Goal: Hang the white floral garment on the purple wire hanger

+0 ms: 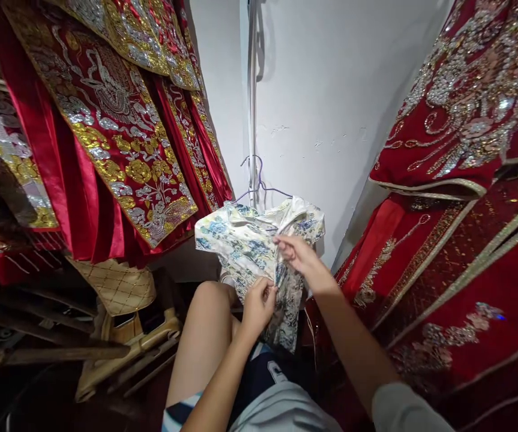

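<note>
1. At the far left hangs a red satin garment (137, 171), thick with gold and silver embroidery; nearer, below it, is a bamboo frame (144, 345) with a quilted cream cloth (114, 285).
2. In the middle, just above the person's knee, the floral shirt (245, 252) hangs on a thin purple hanger (278, 191) before a pale pole (252, 90) and a white wall (326, 78). It is short-sleeved and cream-white, printed with blue flowers and grey-green leaves. The sleeves spread left and right, the neckline lies open in soft folds, and the body is creased, its lower right part darker in shadow.
3. The left hand (260, 303), nearer, pinches the shirt's front edge low down between its fingertips.
4. The right hand (299, 255), farther and slightly blurred, grips the same edge higher up, thumb and forefinger together.
5. At the right hang red garments (448, 258) with silvery beadwork and pale trim.
</note>
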The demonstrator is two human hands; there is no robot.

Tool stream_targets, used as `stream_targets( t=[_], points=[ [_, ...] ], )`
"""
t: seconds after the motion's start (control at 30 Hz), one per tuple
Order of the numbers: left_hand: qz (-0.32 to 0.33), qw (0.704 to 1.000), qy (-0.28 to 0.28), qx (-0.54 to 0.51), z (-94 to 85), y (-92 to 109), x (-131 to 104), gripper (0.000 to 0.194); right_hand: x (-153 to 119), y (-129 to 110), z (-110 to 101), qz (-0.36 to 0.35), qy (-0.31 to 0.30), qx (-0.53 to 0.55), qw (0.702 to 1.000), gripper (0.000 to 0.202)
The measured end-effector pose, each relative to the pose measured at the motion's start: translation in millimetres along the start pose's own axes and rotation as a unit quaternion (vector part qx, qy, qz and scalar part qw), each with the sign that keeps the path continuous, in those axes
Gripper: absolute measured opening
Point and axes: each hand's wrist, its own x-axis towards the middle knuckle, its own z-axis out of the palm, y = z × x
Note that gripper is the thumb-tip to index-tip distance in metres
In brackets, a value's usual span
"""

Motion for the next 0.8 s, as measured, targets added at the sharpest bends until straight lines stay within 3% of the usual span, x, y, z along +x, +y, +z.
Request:
stream_targets(
  t=[0.1, 0.17, 0.3, 0.4, 0.5, 0.57, 0.63, 0.73, 0.8],
  points=[
    [-0.020, 0.999, -0.029, 0.018, 2.1, -6.6, -11.8, 0.017, 39.9, -42.3, 12.5, -0.003, 0.021, 0.051, 0.998, 0.015],
    [-0.035, 0.998, -0.034, 0.028, 0.7, -12.7, -18.3, 0.015, 57.4, -58.2, 25.3, -0.007, 0.030, 0.070, 0.997, 0.017],
    [-0.045, 0.996, -0.058, 0.050, -15.5, -18.1, -13.1, 0.014, 56.8, -56.5, 40.2, -0.032, 0.033, 0.058, 0.997, 0.012],
    [0.002, 0.998, -0.036, 0.053, -41.1, -3.7, 20.0, 0.014, 41.3, -46.3, 37.4, -0.082, 0.027, 0.011, 0.996, 0.014],
    [0.075, 0.993, 0.072, 0.062, -69.6, 28.0, 74.6, 0.027, 31.1, -45.8, 33.3, -0.123, 0.027, -0.040, 0.991, 0.018],
    [0.139, 0.981, 0.101, 0.091, -83.5, 50.7, 111.9, 0.033, 29.4, -49.4, 32.8, -0.151, 0.019, -0.073, 0.986, 0.020],
    [0.200, 0.966, 0.065, 0.152, -90.8, 68.8, 140.8, 0.031, 31.3, -50.7, 33.4, -0.175, 0.008, -0.103, 0.979, 0.022],
    [0.232, 0.945, 0.009, 0.229, -93.1, 85.5, 162.3, 0.018, 38.2, -38.4, 33.4, -0.189, 0.021, -0.134, 0.973, 0.025],
    [0.230, 0.943, 0.032, 0.239, -97.0, 89.9, 167.1, 0.015, 42.1, -19.7, 31.5, -0.194, 0.053, -0.160, 0.967, 0.026]
  ],
)
